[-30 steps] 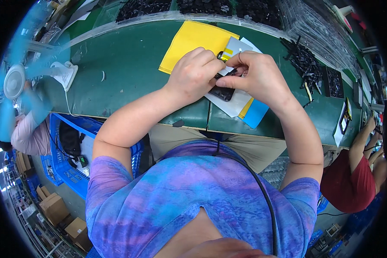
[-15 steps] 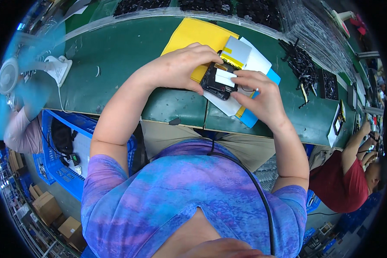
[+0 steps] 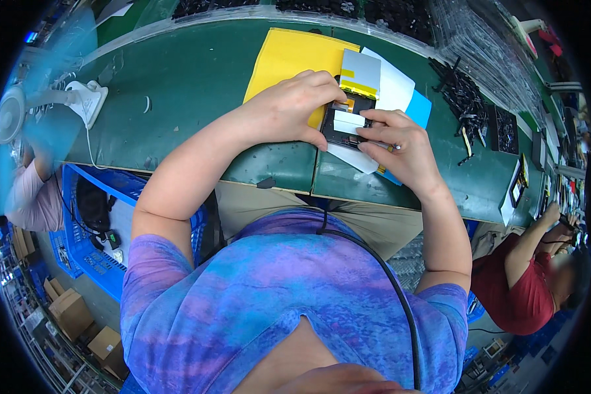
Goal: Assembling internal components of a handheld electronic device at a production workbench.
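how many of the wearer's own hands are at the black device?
2. The left hand is around the left side of the black device; the right hand is at its right side, by the white strip. Neither is hidden.

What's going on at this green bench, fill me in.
A person is working on an opened black device. The left hand holds its left side, while the right hand has its fingers by the right end of a white piece lying on it. A silver pack with yellow tape sits at the device's far edge. A yellow sheet and a white sheet lie around it.
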Motion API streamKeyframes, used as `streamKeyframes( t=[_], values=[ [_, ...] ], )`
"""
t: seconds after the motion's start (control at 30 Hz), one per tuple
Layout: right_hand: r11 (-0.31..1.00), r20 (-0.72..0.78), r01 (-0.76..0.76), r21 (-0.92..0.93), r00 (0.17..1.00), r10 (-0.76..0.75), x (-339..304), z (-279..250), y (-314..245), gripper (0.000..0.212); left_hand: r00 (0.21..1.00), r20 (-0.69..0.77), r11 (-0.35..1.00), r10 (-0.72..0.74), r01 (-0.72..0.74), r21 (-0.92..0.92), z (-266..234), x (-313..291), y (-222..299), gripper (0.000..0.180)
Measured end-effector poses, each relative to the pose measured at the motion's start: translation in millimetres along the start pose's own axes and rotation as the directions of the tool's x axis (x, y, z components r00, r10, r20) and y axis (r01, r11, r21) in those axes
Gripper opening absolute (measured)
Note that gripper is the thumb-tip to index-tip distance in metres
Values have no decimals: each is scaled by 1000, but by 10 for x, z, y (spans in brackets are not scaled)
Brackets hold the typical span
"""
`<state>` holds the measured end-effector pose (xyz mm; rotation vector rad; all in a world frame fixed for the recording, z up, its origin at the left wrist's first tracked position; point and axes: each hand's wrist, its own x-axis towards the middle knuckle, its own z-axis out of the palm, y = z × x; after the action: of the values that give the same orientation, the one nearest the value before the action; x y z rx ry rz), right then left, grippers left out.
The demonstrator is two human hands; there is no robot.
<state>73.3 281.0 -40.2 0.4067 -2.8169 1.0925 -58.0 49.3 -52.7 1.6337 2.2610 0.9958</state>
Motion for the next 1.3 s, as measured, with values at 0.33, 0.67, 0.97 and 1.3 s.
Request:
streamKeyframes(
  t=[0.33, 0.67, 0.97, 1.3],
  values=[
    [999, 61, 15, -47, 998, -12, 26, -34, 5, 28, 999, -7, 999, 46, -46, 28, 26, 26, 5, 67],
    [999, 27, 40, -11, 999, -39, -12, -14, 59, 25, 984, 44, 977, 170, -174, 123, 50, -31, 71, 40],
    [996, -9, -87, 33, 996, 87, -7, -111, 72, 23, 983, 65, 964, 172, -181, 197, 42, -56, 142, 34],
    [981, -185, 67, -182, 978, -101, 206, 64, 98, 14, 975, 90, 945, 201, -217, 246, 23, -27, 220, 31]
  ],
)
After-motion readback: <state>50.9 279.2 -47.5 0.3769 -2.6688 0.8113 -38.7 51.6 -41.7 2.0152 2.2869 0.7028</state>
